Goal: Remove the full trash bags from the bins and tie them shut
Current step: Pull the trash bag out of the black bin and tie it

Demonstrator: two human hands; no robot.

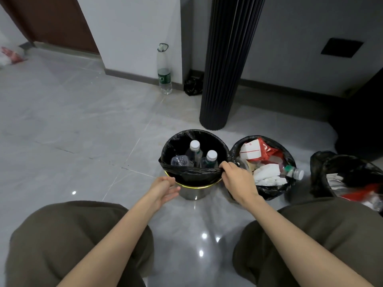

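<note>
Nearest, at both lower corners: knees in olive trousers (72,235), spread wide over glossy grey floor tile (72,131), with bare forearms reaching forward between them.

Ahead of the knees, on the left hand (163,188): fingers loose and spread, palm turned toward the steel bin (192,194), holding nothing, just beside the yellow-edged rim (touching or not, impossible to tell). On the right hand (236,179): thumb and curled fingers pinching the near edge of the black bag (192,175), pulled off the rim there and stretched in a band across the bin's front, but folded over the rim along the far side. Inside that bag: two white-capped bottles (194,151) standing upright, and a clear plastic cup (179,161) beside them.

Just right, pressed against the first bin: a second bag (271,192), open-mouthed, heaped with a red-and-white carton (251,151), white tissue (267,175) and a small bottle (294,172) lying on its side. Further right, cut by the frame edge: a third bag (319,168) holding paper and red scraps.

Behind the bins: a black ribbed column (226,69) standing on the floor. Against the white wall: a tall clear bottle (164,75), partly filled, near a small crumpled black bag (192,87). Far left: a brown door (51,21).
</note>
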